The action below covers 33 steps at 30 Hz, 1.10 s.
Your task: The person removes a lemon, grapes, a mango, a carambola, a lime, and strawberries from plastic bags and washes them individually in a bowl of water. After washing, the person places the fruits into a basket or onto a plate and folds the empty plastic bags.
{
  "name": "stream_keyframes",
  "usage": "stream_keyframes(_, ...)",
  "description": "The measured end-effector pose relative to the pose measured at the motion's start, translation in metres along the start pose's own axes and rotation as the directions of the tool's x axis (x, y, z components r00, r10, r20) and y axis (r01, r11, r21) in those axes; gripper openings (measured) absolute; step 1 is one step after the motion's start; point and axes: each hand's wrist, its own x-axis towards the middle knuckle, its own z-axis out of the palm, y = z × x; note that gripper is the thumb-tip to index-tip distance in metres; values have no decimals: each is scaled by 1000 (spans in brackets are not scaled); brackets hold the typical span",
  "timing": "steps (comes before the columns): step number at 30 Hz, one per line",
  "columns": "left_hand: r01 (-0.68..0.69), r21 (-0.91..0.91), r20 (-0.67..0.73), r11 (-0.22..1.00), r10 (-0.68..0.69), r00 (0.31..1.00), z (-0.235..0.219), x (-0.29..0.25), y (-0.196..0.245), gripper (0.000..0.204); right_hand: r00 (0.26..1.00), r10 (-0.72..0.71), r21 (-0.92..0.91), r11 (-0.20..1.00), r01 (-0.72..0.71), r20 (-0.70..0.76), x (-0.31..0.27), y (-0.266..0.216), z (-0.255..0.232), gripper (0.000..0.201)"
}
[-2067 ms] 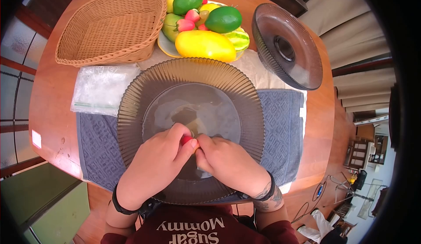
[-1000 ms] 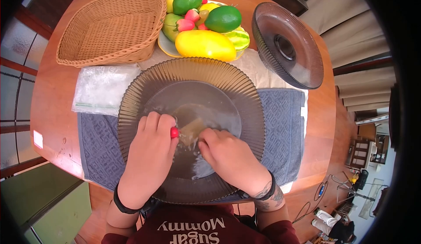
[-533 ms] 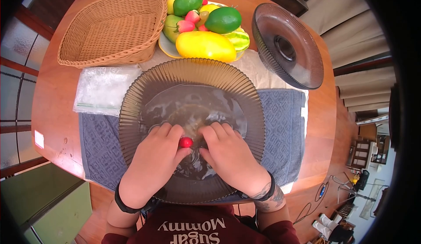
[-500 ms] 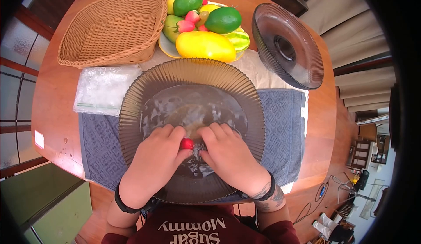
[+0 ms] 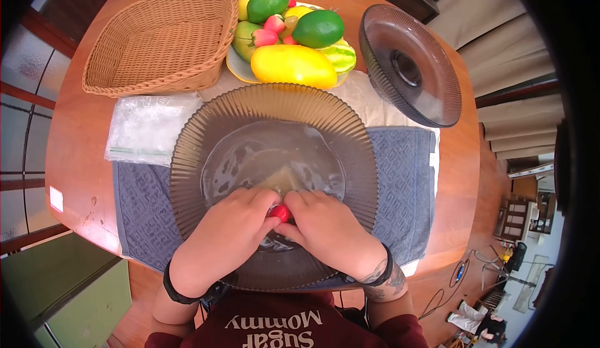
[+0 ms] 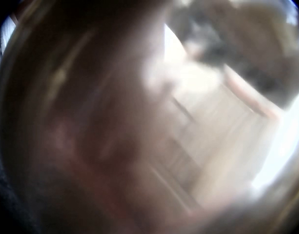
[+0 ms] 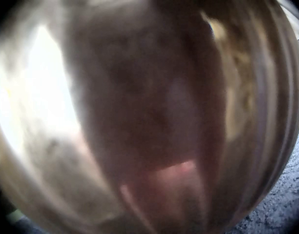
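Observation:
A small round red fruit is pinched between the thumbs and fingers of both hands, over the water in a large ribbed smoky glass bowl. The left hand holds it from the left, the right hand from the right, with the fingertips of both nearly meeting. Behind the fingers a pale yellowish shape shows in the water. Both wrist views are blurred by the bowl's glass and show no clear detail of the fingers.
A wicker basket stands at the back left beside a plate of fruit, with a yellow melon in front. At the back right is a second glass bowl. A plastic bag and a blue towel lie around the large bowl.
The right hand has moved left to the red fruit, and the left hand has brought it slightly right and nearer the body. Both now hold it, and the water looks calmer.

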Motion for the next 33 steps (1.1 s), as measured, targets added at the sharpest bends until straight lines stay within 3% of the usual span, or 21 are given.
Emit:
stream_keyframes(3,-9,-6,-6,1000,9,1000,-3,1,2,21,1000,-1,-8,1000,1,-5,0,1,0,33)
stream_keyframes(6,-15,-18,1,1000,15,1000,-3,2,2,21,996,36,-29,999,-33,87,0,1,-1,33)
stream_keyframes(15,20,1,-18,1000,-20,1000,-5,1,6,20,998,65,30,997,-65,-10,3,-7,-7,35)
stream_keyframes(21,80,-8,-104,997,-81,991,-5,2,5,19,997,-42,28,999,44,-62,5,-3,-7,32)
stream_keyframes(27,96,13,-113,995,-94,989,-4,2,6,18,995,83,4,997,-83,-49,3,-5,-8,29)
stream_keyframes(33,105,118,-63,988,-98,993,-5,0,6,19,963,168,-26,984,-177,-212,5,-5,-9,27)
